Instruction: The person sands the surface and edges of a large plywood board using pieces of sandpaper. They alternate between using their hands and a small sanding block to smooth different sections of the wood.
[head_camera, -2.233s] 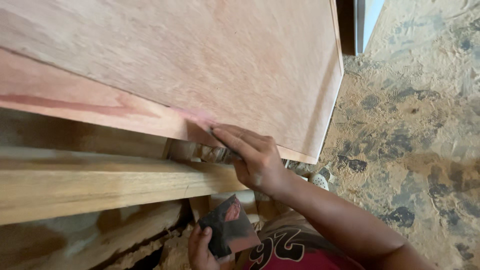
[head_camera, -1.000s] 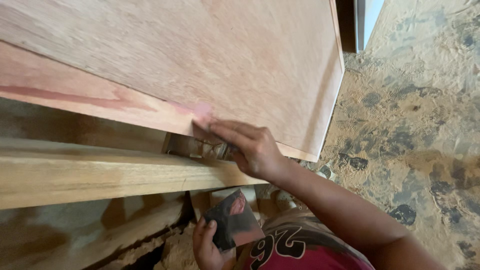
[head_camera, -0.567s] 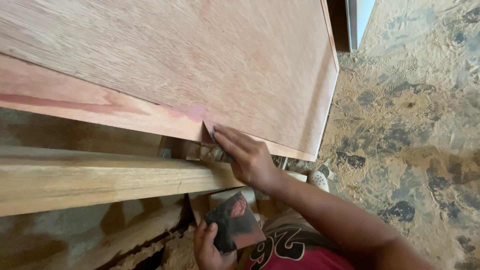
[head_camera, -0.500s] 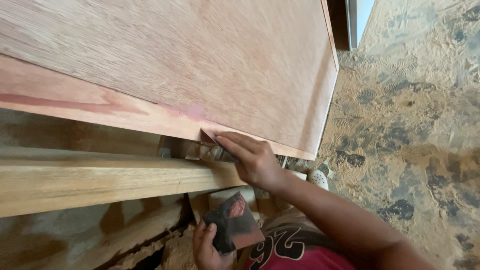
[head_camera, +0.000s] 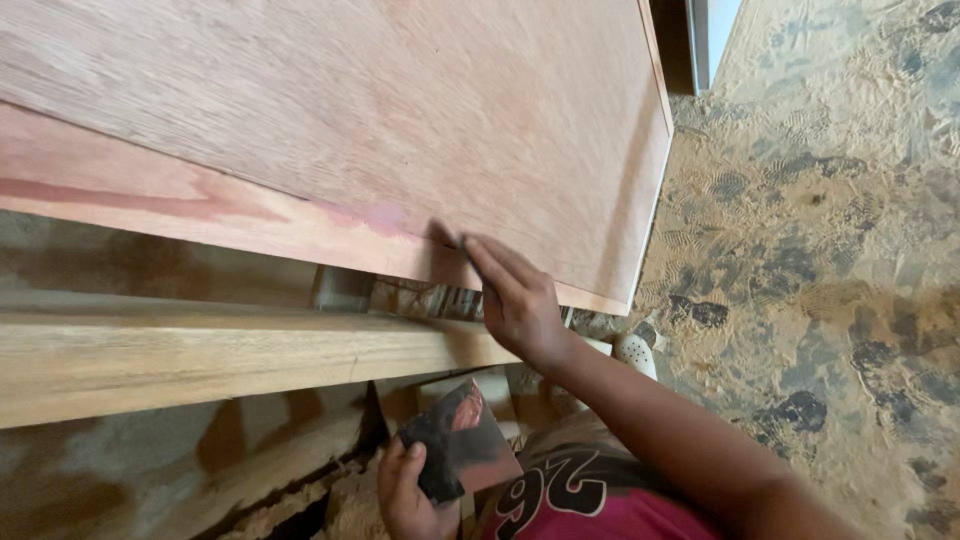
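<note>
Your left hand (head_camera: 405, 490), low by your shirt, grips a dark square pad (head_camera: 455, 455) smeared with reddish filler; keep it level so the filler stays put. Above it, the pink filled patch (head_camera: 382, 218) sits on the panel (head_camera: 400, 110) near its lower edge. Your right hand (head_camera: 515, 300) presses a small scraper (head_camera: 447, 236) flat to the panel, just right of that patch. Hold the blade at a low angle, pull along the grain, and press evenly so the patch feathers out.

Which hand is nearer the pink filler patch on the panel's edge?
Right. The right hand presses on the wooden panel just beside the pink patch; the left hand holds a dark square card well below.
</note>
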